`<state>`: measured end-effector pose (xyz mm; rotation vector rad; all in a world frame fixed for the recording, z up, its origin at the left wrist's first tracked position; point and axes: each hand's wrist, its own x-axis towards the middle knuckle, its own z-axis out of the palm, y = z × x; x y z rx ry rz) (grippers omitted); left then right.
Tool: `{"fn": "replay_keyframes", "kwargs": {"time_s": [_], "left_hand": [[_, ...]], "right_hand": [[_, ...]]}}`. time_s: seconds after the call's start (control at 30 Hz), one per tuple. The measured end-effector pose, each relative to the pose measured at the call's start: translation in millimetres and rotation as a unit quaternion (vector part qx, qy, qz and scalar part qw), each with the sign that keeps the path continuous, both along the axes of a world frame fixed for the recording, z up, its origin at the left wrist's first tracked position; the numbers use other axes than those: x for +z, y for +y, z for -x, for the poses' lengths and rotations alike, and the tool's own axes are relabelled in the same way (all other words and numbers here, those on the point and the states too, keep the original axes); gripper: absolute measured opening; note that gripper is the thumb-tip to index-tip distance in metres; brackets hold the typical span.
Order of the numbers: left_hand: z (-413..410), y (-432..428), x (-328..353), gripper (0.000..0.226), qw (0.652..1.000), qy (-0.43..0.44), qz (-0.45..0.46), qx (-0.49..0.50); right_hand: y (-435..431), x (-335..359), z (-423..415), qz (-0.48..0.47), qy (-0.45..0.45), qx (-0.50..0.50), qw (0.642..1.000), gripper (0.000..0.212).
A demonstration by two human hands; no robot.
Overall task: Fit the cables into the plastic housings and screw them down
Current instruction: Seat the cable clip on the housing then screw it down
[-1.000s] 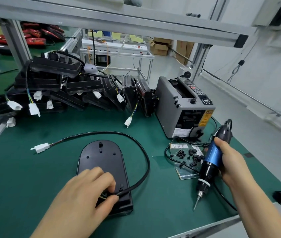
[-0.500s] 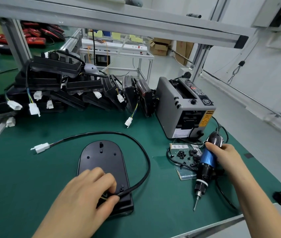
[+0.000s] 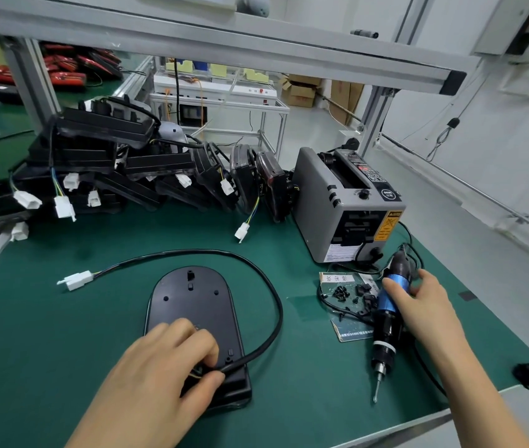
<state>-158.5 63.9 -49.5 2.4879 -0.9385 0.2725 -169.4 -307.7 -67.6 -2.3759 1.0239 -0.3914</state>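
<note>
A black plastic housing (image 3: 192, 302) lies flat on the green mat, rounded end away from me. My left hand (image 3: 159, 376) rests on its near end and pinches the black cable (image 3: 276, 305) where the cable enters the housing. From there the cable loops right and back to a white connector (image 3: 77, 280) on the mat. To the right lies a blue and black electric screwdriver (image 3: 386, 328), tip toward me. My right hand (image 3: 424, 308) holds its blue grip, thumb on top. Small black screws (image 3: 344, 292) sit on a card beside it.
A grey tape dispenser (image 3: 337, 202) stands behind the screwdriver. Several black housings with white connectors (image 3: 94, 163) are piled along the back left. A small black clump (image 3: 528, 375) lies near the table's right front edge (image 3: 418, 421). An aluminium frame crosses overhead.
My right hand has lowered the screwdriver from upright down onto the mat beside the screw card. My left hand has stayed on the housing and cable.
</note>
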Motion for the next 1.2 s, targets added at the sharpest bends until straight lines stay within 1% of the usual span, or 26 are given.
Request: {"fn": "replay_keyframes", "kwargs": {"time_s": [0.17,0.37,0.43,0.5,0.53,0.57,0.63,0.67,0.73,0.83,1.0,1.1,1.2], "left_hand": [[-0.2,-0.1,-1.2,0.014,1.0,0.003,0.008,0.001],[-0.1,0.2,-1.5,0.015,1.0,-0.001,0.003,-0.002],[-0.2,0.3,-1.6,0.015,1.0,-0.005,0.002,-0.001],[-0.1,0.2,-1.8,0.015,1.0,-0.005,0.003,-0.002],[0.1,0.2,-1.7,0.015,1.0,-0.005,0.003,-0.002],[0.1,0.2,-1.5,0.015,1.0,-0.004,0.001,-0.002],[0.1,0.1,-1.1,0.015,1.0,-0.003,-0.003,-0.001],[0.2,0.2,-1.0,0.016,1.0,-0.002,-0.005,0.0],[0.3,0.3,-1.1,0.016,1.0,-0.001,-0.004,0.003],[0.3,0.0,-1.3,0.016,1.0,-0.008,0.0,0.003],[0.2,-0.1,-1.7,0.015,1.0,-0.01,0.002,0.0],[0.0,0.2,-1.8,0.015,1.0,-0.007,0.001,-0.001],[0.1,0.0,-1.2,0.015,1.0,-0.003,0.001,-0.002]], "right_hand": [[6.5,-0.9,-1.5,0.043,0.023,0.01,0.999,0.073],[7.6,2.1,-2.2,0.046,0.025,0.01,0.999,0.064],[10.5,7.0,-2.3,0.062,-0.014,0.013,0.998,0.056],[14.2,14.2,-4.8,0.084,-0.107,0.038,0.99,0.035],[17.0,19.4,-8.3,0.075,-0.151,0.053,0.984,0.024],[19.9,25.2,-13.8,0.036,-0.182,0.064,0.981,0.016],[24.7,37.0,-28.7,-0.094,-0.214,0.072,0.97,0.01],[25.1,41.2,-37.2,-0.152,-0.22,0.07,0.961,0.009],[21.7,45.5,-52.7,-0.221,-0.208,0.059,0.951,0.01],[16.9,47.1,-67.8,-0.272,-0.191,0.035,0.942,0.015],[14.7,44.2,-79.3,-0.329,-0.218,-0.006,0.919,0.017],[15.3,44.3,-83.0,-0.346,-0.235,-0.017,0.908,0.02],[14.7,44.4,-87.0,-0.347,-0.245,-0.022,0.905,0.023]]}}
